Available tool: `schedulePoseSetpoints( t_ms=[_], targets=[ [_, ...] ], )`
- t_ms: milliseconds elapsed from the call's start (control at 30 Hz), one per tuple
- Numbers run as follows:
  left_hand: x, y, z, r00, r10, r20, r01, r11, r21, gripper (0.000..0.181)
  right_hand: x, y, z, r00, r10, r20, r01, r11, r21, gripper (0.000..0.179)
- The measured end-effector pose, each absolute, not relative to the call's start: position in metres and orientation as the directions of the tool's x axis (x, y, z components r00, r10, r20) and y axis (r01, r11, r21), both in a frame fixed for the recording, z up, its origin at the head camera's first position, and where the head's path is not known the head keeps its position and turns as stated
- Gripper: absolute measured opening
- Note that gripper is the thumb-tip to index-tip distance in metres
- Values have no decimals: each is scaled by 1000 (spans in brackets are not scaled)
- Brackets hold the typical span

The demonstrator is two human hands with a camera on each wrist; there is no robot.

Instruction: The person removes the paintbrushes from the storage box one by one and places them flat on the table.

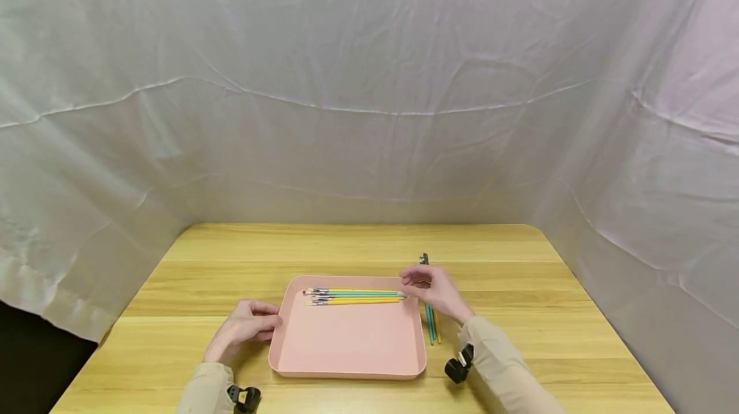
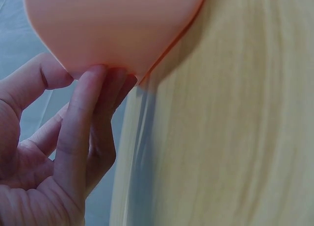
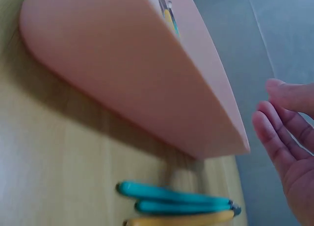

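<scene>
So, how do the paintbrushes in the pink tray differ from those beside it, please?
The tray paintbrushes lie inside the pink tray; the table paintbrushes lie outside it, on the wooden table. The tray paintbrushes lie crosswise, with pale bristles to the left; the table paintbrushes run near to far, handle ends nearest. Both groups mix teal with yellow.

Appears as a yellowish wood-grain worktop (image 1: 554,324), rounded at the far corners and streaked from side to side. Carries a shallow pink tray (image 1: 346,353). Just beside its right edge, bears a few slim brushes (image 1: 430,324) with teal and yellow handles, lying roughly front to back, partly hidden.
</scene>
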State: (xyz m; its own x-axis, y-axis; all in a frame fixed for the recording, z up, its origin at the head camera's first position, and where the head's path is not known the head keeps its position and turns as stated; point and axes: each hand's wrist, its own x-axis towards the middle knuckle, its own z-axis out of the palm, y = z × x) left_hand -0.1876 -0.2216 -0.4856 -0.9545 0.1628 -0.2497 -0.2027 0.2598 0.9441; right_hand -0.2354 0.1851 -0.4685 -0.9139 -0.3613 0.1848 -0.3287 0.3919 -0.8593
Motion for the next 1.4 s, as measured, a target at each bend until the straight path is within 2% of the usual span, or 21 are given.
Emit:
schedulePoseSetpoints(
  t_ms=[200, 567, 900, 1133, 1400],
  targets=[
    [-187, -222, -485, -954, 178, -241, -191, 259, 947, 40, -240, 169, -462, -863, -472, 180, -387, 386, -837, 28],
    [-188, -222, -486, -955, 179, -238, -188, 260, 947, 41, -254, 139, -450, -818, -549, 171, -437, 400, -805, 24],
    [-187, -222, -487, -957, 171, -234, -188, 251, 950, 40, -261, 114, -466, -822, -566, 65, -399, 492, -773, 22],
    [-187, -222, -486, -958, 177, -225, -178, 246, 953, 40, -261, 106, -471, -834, -552, 2, -369, 555, -746, 28],
    [-186, -222, -486, -960, 170, -221, -173, 256, 951, 41, -260, 104, -472, -832, -554, -3, -398, 602, -692, 27]
  ],
)
